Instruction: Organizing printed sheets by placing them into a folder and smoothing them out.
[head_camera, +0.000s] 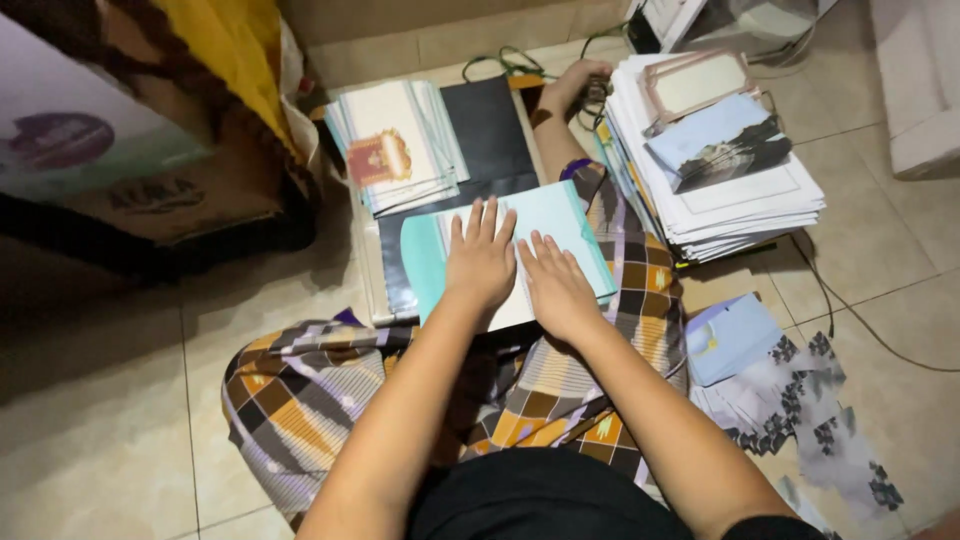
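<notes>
While pressed on teal card (560, 215), hands beside paper stacks (720, 190).

hands (515, 272) flat on teal card (560, 225)

Your hands press a card (545, 215) that's pale turquoise with a darker teal band, on a black board (490, 130). Your wrap skirt (300, 390) is plaid: brown, orange, purple, white. Right of you: light blue envelope (730, 335), grey floral-print sheets (800, 400), beige floor tiles (90, 440).
</notes>
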